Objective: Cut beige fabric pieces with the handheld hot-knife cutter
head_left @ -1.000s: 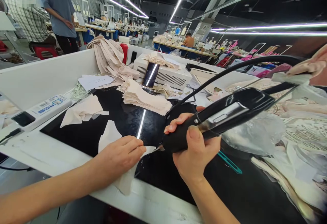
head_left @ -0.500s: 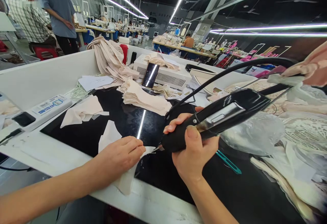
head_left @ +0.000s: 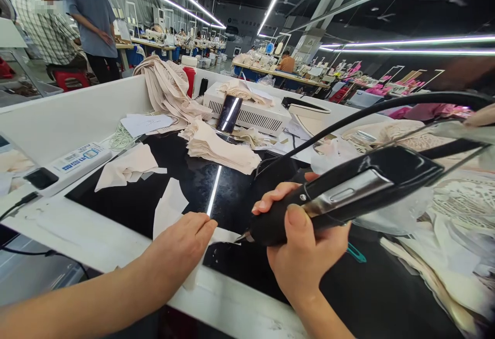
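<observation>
In the head view my right hand [head_left: 305,246] is wrapped around a black corded hand tool [head_left: 348,184] with a silver lever and a narrow metal tip. That tip touches or nearly touches the end of a pale fabric strip [head_left: 224,236] on the black work surface [head_left: 240,272]. My left hand [head_left: 185,246] is closed on the pale fabric, fingers pressed together at its edge. More of this fabric shows beyond the left hand and hangs below it over the white table edge. A loose fabric piece [head_left: 127,166] lies farther left.
A stack of cut fabric [head_left: 220,148] lies ahead, near a phone [head_left: 230,114] propped against a vented white box [head_left: 266,119]. Teal snips or a clip [head_left: 356,253] lie behind my right hand. Lace and plastic bags [head_left: 456,205] fill the right side. The tool's cable [head_left: 371,107] arches overhead.
The tool in my right hand has shifted slightly right and down, its tip now farther along the strip's end. My left hand stays on the fabric, a little lower.
</observation>
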Action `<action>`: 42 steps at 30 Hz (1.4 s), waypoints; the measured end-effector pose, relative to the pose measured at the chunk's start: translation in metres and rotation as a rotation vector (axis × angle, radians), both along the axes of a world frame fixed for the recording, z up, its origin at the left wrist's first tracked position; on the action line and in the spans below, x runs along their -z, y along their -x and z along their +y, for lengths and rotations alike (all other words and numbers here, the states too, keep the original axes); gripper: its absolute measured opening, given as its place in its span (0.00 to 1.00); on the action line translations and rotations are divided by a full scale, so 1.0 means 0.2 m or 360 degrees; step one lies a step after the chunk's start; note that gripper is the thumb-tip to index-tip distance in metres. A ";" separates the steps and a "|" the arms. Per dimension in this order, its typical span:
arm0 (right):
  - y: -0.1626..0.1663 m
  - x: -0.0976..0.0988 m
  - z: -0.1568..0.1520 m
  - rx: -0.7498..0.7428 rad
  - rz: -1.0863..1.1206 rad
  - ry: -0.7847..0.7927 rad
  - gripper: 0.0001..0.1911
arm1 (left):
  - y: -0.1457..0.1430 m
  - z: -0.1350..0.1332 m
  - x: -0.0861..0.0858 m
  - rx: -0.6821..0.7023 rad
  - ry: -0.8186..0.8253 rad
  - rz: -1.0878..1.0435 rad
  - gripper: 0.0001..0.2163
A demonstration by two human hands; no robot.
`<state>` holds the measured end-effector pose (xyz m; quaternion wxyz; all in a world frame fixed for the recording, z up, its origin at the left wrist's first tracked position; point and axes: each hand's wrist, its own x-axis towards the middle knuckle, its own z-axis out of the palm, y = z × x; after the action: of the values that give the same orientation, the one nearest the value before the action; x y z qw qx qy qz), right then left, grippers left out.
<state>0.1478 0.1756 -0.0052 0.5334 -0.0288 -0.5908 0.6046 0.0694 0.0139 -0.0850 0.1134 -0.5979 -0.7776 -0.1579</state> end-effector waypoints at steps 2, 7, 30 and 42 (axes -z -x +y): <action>-0.02 0.00 -0.01 0.0008 -0.0002 0.0010 0.19 | 0.00 0.00 -0.01 0.0010 0.0015 -0.0011 0.14; -0.04 0.00 -0.04 0.0015 -0.0003 0.0035 0.19 | 0.02 -0.01 -0.04 0.0066 0.0080 -0.0124 0.16; -0.10 0.01 -0.14 -0.0112 -0.0024 0.0042 0.21 | -0.04 -0.07 -0.17 0.0233 0.0254 0.0061 0.24; 0.00 -0.07 -0.09 -0.0029 0.0048 0.0210 0.21 | -0.06 -0.09 -0.07 0.0249 0.0107 0.0198 0.32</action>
<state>0.1488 0.1568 0.0085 0.5337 -0.0495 -0.5418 0.6474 0.0808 -0.0047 -0.0719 0.1285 -0.6688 -0.7250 -0.1026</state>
